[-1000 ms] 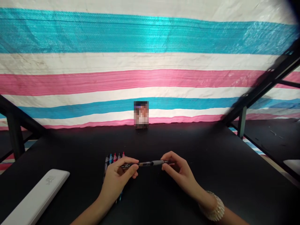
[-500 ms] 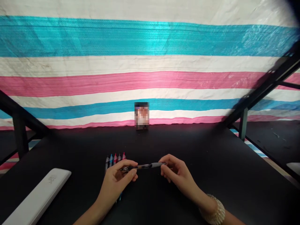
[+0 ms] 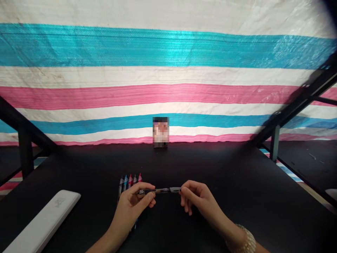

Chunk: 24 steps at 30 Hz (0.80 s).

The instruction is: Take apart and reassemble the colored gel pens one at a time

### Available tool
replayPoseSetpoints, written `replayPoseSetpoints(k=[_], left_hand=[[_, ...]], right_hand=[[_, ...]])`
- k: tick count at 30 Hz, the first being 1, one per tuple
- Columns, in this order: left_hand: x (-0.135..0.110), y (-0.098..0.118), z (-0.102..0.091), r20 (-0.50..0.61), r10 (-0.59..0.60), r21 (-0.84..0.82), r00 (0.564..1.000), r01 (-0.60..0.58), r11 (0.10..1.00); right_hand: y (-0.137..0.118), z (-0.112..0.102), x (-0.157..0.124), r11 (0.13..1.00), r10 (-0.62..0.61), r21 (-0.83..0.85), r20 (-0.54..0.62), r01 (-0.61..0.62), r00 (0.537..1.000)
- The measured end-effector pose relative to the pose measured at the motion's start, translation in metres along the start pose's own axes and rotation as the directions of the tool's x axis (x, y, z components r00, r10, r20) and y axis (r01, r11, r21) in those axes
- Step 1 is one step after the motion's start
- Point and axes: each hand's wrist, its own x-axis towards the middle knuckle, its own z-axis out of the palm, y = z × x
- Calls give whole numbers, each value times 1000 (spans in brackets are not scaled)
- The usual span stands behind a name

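Pen point(image 3: 160, 190) above black table point(image 3: 223, 172), striped tarp point(image 3: 168, 95)

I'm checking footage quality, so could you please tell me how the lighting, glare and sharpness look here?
Head view: even light, pen, left hand and right hand sharp; mild sheen on the striped tarp; black table hides shadows; the small card is pixelated; top right corner is darkened.
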Motion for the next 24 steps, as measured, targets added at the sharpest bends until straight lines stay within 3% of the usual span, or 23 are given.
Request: replayPoseSetpoints(k=[6, 15, 19, 24], left_hand=[[-4, 10, 7, -42, -26, -170, 999, 19, 985], [-2, 16, 0, -73, -2, -224, 997, -14, 975], [-2, 19, 2, -106, -21, -251, 994, -6, 968], [-1, 16, -1, -69, -27, -258, 997, 8, 966]], right_hand=[[-4, -1, -4, 991, -84, 94, -63, 90, 994], [-3, -11, -7, 965, -137, 179, -278, 192, 951], [-7, -12, -7, 964, -146, 168, -313, 206, 938], [-9, -12, -8, 969, -159, 133, -316, 210, 935]])
